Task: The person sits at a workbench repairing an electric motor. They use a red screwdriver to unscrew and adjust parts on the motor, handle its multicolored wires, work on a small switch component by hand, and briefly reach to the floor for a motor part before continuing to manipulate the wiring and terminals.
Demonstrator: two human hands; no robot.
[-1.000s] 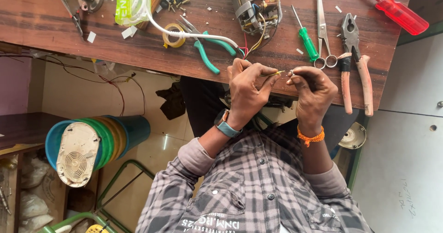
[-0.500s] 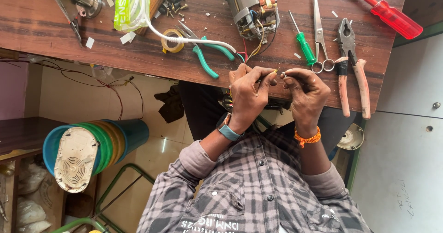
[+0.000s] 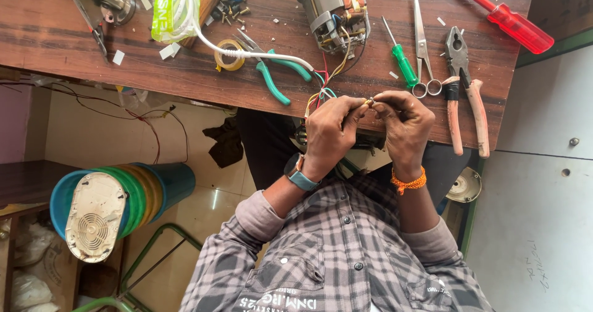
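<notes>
My left hand, with a watch on its wrist, and my right hand, with an orange wristband, meet at the near edge of the wooden table. Both pinch the bare end of a thin wire between their fingertips. A bundle of coloured wires runs from my left hand back toward a white cable and an electric motor. How the wire ends join is hidden by my fingers.
Green-handled pliers and a yellow tape roll lie left of my hands. A green screwdriver, scissors, combination pliers and a red screwdriver lie right. Stacked buckets stand on the floor.
My fingertips have drawn closer together around the wire end. Both hands have stayed at the table's near edge, and the tools have not moved.
</notes>
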